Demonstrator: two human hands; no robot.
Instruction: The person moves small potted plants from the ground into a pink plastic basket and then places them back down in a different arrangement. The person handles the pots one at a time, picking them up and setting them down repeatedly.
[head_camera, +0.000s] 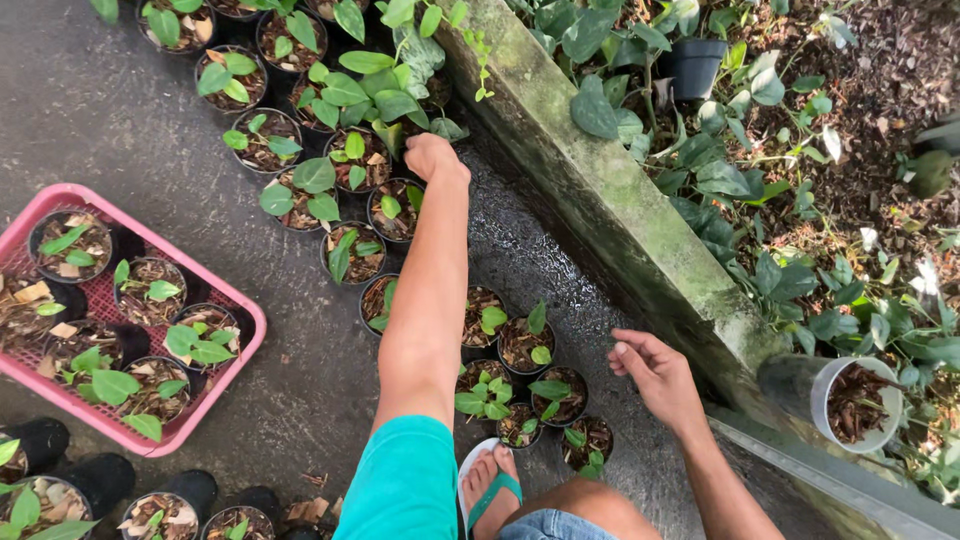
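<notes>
- Left hand (436, 158): closed among the leaves of a potted seedling (392, 215), grip unclear.
- Right hand (655, 372): open, empty, hovering beside small pots (560, 395).
- Pink crate (245, 335): holds more seedlings.

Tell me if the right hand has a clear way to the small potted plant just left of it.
Probably yes: the right hand hovers open beside the potted plant, with nothing between them.

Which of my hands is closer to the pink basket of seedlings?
Left. Your left hand reaches over the row of small black pots, right of the pink basket. Your right hand hovers farther right, beside the mossy concrete curb.
</notes>
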